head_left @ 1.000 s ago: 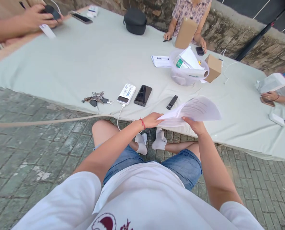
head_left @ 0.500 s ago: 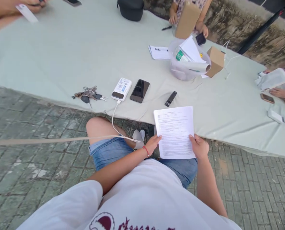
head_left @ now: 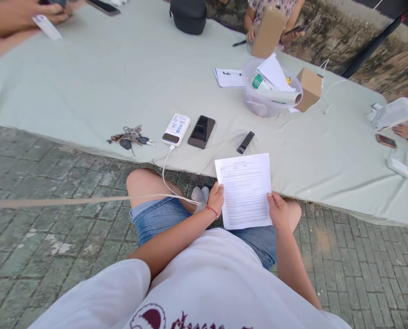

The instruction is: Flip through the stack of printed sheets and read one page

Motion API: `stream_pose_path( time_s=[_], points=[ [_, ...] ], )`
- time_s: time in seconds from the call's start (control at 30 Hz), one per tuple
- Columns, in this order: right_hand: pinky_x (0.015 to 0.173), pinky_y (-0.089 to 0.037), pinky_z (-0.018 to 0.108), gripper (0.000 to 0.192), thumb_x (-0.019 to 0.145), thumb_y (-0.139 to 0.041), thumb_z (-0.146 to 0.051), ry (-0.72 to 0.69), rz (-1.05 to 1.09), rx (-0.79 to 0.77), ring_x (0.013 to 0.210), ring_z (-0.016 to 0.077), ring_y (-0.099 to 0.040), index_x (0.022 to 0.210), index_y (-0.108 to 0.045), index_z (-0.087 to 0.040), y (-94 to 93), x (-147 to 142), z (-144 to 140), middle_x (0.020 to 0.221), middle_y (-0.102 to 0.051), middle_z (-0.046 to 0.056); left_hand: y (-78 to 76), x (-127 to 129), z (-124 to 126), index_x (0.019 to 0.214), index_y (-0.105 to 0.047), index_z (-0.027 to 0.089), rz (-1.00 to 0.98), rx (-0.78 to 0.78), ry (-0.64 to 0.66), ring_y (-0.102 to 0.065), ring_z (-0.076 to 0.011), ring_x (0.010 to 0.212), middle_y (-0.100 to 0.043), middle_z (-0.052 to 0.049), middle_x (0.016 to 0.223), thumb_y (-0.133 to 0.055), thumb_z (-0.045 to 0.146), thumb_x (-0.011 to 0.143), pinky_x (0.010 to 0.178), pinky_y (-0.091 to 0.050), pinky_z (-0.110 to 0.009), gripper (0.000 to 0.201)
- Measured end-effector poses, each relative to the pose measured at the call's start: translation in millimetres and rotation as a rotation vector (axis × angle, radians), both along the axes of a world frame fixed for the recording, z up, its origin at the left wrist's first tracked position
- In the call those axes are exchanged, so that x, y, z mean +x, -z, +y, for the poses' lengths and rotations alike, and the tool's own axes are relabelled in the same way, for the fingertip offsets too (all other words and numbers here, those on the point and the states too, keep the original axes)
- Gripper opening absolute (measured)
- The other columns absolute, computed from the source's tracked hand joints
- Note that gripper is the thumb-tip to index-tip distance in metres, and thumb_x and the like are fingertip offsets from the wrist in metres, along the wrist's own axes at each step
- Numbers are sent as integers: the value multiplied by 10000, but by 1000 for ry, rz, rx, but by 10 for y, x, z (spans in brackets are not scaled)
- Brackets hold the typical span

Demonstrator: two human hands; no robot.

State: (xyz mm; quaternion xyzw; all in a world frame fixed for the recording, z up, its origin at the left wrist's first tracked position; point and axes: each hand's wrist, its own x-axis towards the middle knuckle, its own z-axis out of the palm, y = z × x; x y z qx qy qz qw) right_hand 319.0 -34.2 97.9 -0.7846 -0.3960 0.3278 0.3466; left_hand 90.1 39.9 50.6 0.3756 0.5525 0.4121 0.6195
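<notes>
Printed sheets of paper (head_left: pixel 245 192) are held up over my lap, their top edge overlapping the table's near edge. My left hand (head_left: pixel 216 197), with a red cord at the wrist, grips their left side, thumb on the front. On the right side my right hand (head_left: pixel 278 208) pinches the edge, its other fingers partly hidden behind. Just beyond the sheets lies a small black stick-shaped object (head_left: pixel 246 142). A dark smartphone (head_left: pixel 201 131) rests left of it, beside a white power bank (head_left: pixel 176 130) with a white cable (head_left: pixel 165 170) plugged in.
A bunch of keys (head_left: pixel 131 138) lies near the edge of the cloth-covered table (head_left: pixel 87 82). Farther back are a clear plastic tub (head_left: pixel 258 103) of papers, a cardboard box (head_left: pixel 309 89) and a black case (head_left: pixel 188 17). Other people's hands (head_left: pixel 49 13) work around the table.
The sheets have shifted slightly left, and my left hand has moved up along their edge. Across the table, a person's hand has turned and raised a phone.
</notes>
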Motion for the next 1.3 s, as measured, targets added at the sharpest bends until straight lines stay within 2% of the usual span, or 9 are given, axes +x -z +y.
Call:
stream_pose_path(
  time_s=[0.13, 0.3, 0.37, 0.47, 0.53, 0.67, 0.77, 0.9, 1.3],
  points=[
    [891, -578, 445, 535, 896, -569, -698, 39, -60, 12, 1055, 341, -712, 1082, -756, -232, 30, 31, -24, 1139, -787, 120, -44, -11, 3, 1112, -668, 230, -145, -79, 6, -675, -286, 1218, -754, -97, 1245, -563, 608, 918, 1096, -507, -444, 438],
    [881, -592, 453, 521, 916, -531, -684, -41, -113, -18, 1034, 335, -726, 1059, -751, -234, 104, 72, -57, 1072, -797, 98, -53, -49, 34, 1074, -693, 269, -65, -40, -4, -671, -294, 1223, -760, -71, 1200, -545, 670, 930, 1117, -501, -443, 452],
    [898, -589, 484, 510, 932, -507, -652, -39, -235, -8, 1015, 340, -727, 1092, -751, -233, 63, 103, -7, 1080, -790, 118, -56, -57, 29, 1066, -694, 263, -45, 5, 17, -679, -297, 1193, -764, -70, 1167, -528, 671, 941, 1117, -498, -451, 458],
    [1008, -547, 561, 527, 986, -448, -571, -12, -454, 159, 1135, 352, -690, 1267, -707, -208, -123, 99, 201, 1247, -730, 174, -85, -56, -4, 1080, -690, 242, -19, 59, 80, -674, -291, 1190, -762, -79, 1175, -515, 653, 956, 1123, -486, -436, 464],
    [1093, -498, 587, 522, 1033, -396, -512, -109, -528, 293, 1268, 348, -624, 1361, -662, -206, -297, 23, 427, 1353, -678, 177, -119, -48, -30, 1098, -689, 233, -22, 72, 125, -667, -284, 1207, -758, -84, 1196, -512, 650, 959, 1128, -479, -418, 474],
    [1219, -402, 560, 493, 1081, -347, -441, -483, -555, 406, 1441, 305, -493, 1478, -584, -269, -567, -278, 961, 1515, -589, 107, -188, -26, -60, 1165, -688, 243, -86, 99, 169, -643, -272, 1268, -744, -80, 1258, -506, 646, 965, 1160, -458, -401, 485],
    [1256, -331, 588, 506, 1084, -329, -343, -695, -626, 329, 1512, 313, -418, 1535, -521, -218, -625, -522, 1266, 1597, -522, 115, -207, -13, -64, 1175, -685, 245, -111, 104, 164, -632, -276, 1288, -745, -77, 1253, -506, 656, 961, 1172, -455, -407, 497],
    [1258, -257, 664, 492, 1058, -323, -194, -890, -743, 108, 1546, 342, -378, 1489, -559, -166, -629, -739, 1423, 1532, -594, 150, -196, -11, -71, 1143, -686, 258, -114, 87, 145, -638, -278, 1271, -754, -66, 1204, -506, 667, 959, 1166, -467, -404, 483],
    [1271, -253, 601, 519, 1071, -274, -165, -981, -884, -63, 1543, 297, -392, 1537, -500, -146, -614, -916, 1401, 1585, -543, 155, 13, 38, -55, 1044, -669, 206, -136, 95, 89, -674, -246, 1052, -752, -91, 1085, -506, 696, 957, 1008, -530, -388, 523]
  ],
)
